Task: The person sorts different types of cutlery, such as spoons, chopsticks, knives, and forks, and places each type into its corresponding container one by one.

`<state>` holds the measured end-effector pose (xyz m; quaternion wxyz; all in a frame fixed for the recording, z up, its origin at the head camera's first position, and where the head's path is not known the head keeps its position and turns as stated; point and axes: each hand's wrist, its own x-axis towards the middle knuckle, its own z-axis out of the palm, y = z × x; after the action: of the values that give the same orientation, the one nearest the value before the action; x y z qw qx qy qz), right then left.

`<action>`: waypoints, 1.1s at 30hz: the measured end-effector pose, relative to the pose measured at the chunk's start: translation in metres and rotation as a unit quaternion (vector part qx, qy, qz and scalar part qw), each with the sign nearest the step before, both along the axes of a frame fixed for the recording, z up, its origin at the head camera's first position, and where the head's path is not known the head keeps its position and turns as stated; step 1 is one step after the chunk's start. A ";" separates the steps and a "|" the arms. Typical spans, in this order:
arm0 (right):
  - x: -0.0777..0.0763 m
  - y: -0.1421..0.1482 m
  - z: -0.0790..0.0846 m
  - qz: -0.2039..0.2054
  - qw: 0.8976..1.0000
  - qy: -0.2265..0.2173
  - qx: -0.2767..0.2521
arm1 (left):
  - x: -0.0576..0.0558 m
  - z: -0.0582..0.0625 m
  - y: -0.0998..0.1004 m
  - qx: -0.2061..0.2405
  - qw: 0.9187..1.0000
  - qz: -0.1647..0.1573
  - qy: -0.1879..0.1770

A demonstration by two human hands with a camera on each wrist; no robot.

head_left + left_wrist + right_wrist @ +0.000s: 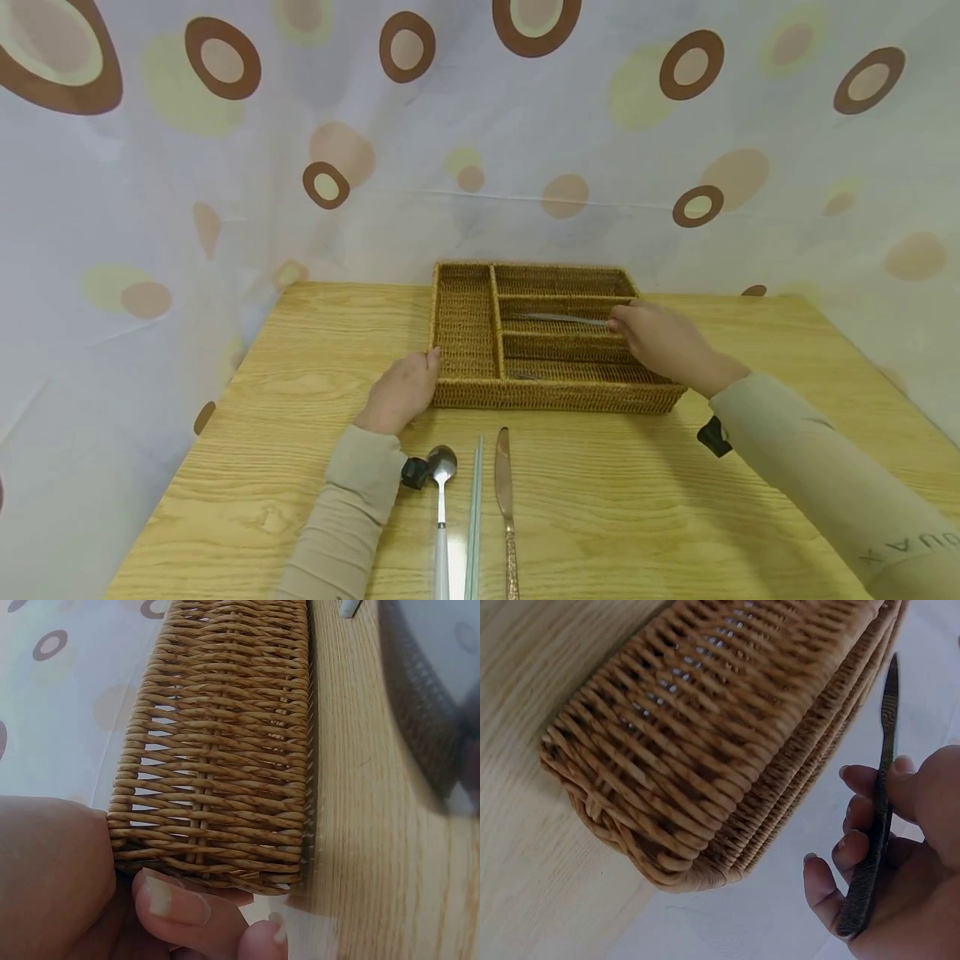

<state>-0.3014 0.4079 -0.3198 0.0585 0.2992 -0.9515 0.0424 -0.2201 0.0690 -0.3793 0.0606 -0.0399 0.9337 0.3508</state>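
A woven wicker cutlery tray (555, 395) with divided compartments stands toward the back of the table. At its front left corner, my left hand (402, 390) grips the wicker, the thumb at the rim and the fingertips (180, 904) bent round the outer end. My right hand (660, 342) is over the tray's right side and holds a table knife (877, 817), fingers wrapped about its handle. The blade (558, 317) points left over the middle right compartment. A slim shiny utensil (528, 377) shows in the front right compartment, mostly hidden by the front wall.
In front of the tray lie a spoon (442, 500) with a pale handle, a pair of light green chopsticks (475, 517) and another knife (505, 492) with a patterned handle. A patterned cloth (525, 150) hangs behind the wooden table (637, 517).
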 end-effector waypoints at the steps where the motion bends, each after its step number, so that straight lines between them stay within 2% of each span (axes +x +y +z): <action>1: -0.003 -0.001 -0.001 -0.001 1.000 -0.001 0.001 | 0.000 0.000 0.000 0.000 1.000 0.000 -0.001; 7: -0.017 -0.003 -0.007 0.008 1.000 -0.013 0.020 | 0.000 -0.001 0.001 -0.001 1.000 0.000 0.004; 15: -0.030 -0.003 -0.016 0.028 0.999 -0.043 0.008 | 0.000 0.000 0.003 -0.001 1.000 0.000 0.005; 22: -0.035 -0.009 -0.018 0.001 0.996 -0.091 0.024 | 0.000 0.000 0.003 -0.003 1.000 0.001 0.009; 27: -0.034 -0.014 -0.022 -0.004 0.994 -0.100 0.043 | -0.001 -0.002 0.003 -0.013 1.000 -0.001 0.012; 30: -0.035 -0.016 -0.024 -0.005 0.991 -0.126 0.042 | -0.002 -0.001 0.002 -0.021 1.000 0.002 0.015; 33: -0.036 -0.014 -0.028 -0.008 0.983 -0.180 0.038 | -0.001 -0.002 0.001 -0.021 1.000 0.005 0.012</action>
<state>-0.3372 0.3936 -0.3478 -0.1250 0.2814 -0.9496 0.0593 -0.2216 0.0704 -0.3814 0.0470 -0.0419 0.9413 0.3317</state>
